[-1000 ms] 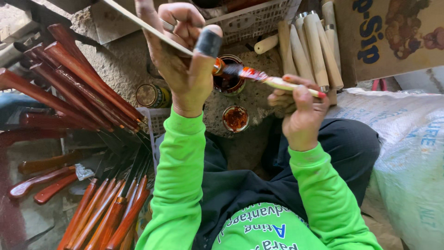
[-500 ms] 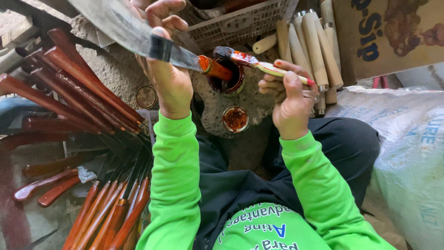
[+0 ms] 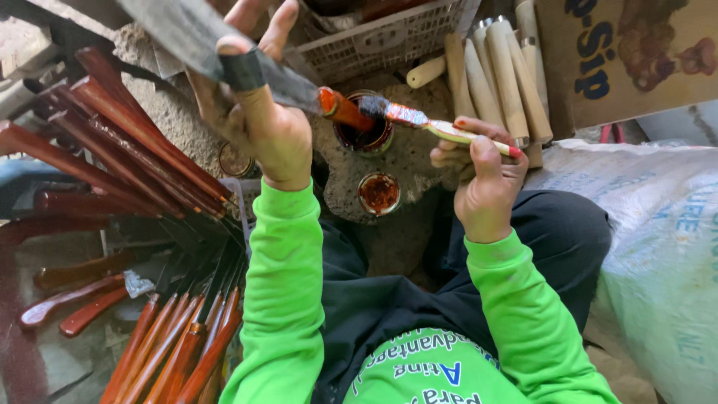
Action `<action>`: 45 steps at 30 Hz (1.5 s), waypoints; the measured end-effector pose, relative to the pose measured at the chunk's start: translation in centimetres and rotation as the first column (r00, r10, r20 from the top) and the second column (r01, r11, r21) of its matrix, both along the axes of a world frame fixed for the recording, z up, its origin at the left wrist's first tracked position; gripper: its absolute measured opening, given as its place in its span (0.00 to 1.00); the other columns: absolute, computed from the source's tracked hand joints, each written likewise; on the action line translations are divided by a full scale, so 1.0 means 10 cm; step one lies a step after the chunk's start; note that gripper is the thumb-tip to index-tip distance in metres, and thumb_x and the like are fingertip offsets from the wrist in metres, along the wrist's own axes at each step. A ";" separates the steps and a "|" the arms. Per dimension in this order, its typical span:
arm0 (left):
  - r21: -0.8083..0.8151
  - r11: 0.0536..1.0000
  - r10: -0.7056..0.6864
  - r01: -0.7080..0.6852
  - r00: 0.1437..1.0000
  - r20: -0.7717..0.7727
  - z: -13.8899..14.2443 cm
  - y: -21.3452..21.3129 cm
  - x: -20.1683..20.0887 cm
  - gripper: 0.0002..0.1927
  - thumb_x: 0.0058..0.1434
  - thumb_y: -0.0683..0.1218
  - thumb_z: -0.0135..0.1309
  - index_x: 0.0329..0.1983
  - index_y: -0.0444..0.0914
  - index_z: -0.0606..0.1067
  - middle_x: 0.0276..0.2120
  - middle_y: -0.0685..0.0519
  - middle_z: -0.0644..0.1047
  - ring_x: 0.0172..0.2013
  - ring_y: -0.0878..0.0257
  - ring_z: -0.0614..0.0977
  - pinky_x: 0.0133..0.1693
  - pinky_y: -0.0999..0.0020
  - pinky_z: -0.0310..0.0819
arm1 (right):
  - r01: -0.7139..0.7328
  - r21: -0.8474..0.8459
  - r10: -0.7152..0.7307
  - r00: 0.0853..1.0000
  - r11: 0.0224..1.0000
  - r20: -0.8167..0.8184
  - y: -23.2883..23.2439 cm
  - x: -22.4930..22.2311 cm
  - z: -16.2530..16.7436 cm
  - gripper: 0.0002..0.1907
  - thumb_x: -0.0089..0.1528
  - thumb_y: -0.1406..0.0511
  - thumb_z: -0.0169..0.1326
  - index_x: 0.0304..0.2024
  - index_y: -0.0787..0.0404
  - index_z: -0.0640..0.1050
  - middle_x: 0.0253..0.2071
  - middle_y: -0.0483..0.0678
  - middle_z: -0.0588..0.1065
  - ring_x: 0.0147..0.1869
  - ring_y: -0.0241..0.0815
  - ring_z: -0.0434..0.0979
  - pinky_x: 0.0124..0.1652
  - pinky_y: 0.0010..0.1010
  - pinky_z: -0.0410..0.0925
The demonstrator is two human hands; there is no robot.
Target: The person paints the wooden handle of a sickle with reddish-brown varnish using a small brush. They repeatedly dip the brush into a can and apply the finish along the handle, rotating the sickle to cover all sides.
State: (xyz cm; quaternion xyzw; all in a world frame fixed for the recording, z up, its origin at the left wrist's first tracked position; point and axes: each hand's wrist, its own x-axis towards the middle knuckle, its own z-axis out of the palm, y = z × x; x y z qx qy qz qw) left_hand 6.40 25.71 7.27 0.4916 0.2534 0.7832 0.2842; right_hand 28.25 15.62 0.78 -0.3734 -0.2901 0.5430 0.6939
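head view, and i start with the biggest thing near the hands: the knife (image 3: 224, 52), a long grey blade running from the top left down to a reddish-brown handle end over the open can of stain (image 3: 364, 133). my left hand (image 3: 258, 112) is wrapped around the blade, one finger taped in black, fingers pressed on the metal. my right hand (image 3: 482, 176) pinches a paintbrush (image 3: 437, 127), its wet bristles touching the knife's handle end above the can. compared with half a second ago, i see the knife tilted a little steeper and the brush brought down onto the handle tip, where it was held just beside it. a smaller lid of orange stain (image 3: 379, 192) sits below the can on rough grey ground. to the left lie rows of red-stained handles (image 3: 127, 150); bare wooden handles (image 3: 493, 75) lean by a plastic basket (image 3: 374, 37) at top, a white sack (image 3: 658, 247) on the right.
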 end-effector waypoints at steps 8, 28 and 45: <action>-0.105 0.994 0.029 -0.033 0.999 -0.042 0.00 -0.01 -0.13 0.22 0.78 0.53 0.49 0.66 0.34 0.72 0.55 0.39 0.79 0.52 0.56 0.83 0.57 0.62 0.74 | -0.055 0.014 0.056 0.995 0.998 -0.088 0.16 -0.11 -0.11 0.15 0.73 0.66 0.48 0.56 0.72 0.75 0.44 0.59 0.81 0.41 0.46 0.84 0.46 0.36 0.80; -0.305 0.924 0.066 -0.229 0.884 -0.463 0.05 -0.15 -0.26 0.15 0.72 0.44 0.59 0.56 0.33 0.72 0.46 0.52 0.80 0.41 0.64 0.83 0.43 0.72 0.79 | -0.103 -0.004 0.100 0.980 0.995 -0.171 0.22 0.02 -0.39 0.16 0.72 0.65 0.50 0.57 0.71 0.75 0.43 0.58 0.80 0.42 0.47 0.83 0.47 0.37 0.79; -0.397 0.885 0.029 -0.244 0.880 -0.474 -0.11 -0.43 -0.44 0.11 0.72 0.40 0.63 0.55 0.33 0.79 0.47 0.52 0.83 0.46 0.67 0.82 0.55 0.70 0.78 | -0.033 0.068 0.041 0.992 0.997 -0.119 0.12 0.00 -0.48 0.13 0.72 0.64 0.50 0.51 0.70 0.75 0.40 0.57 0.78 0.36 0.44 0.79 0.42 0.40 0.78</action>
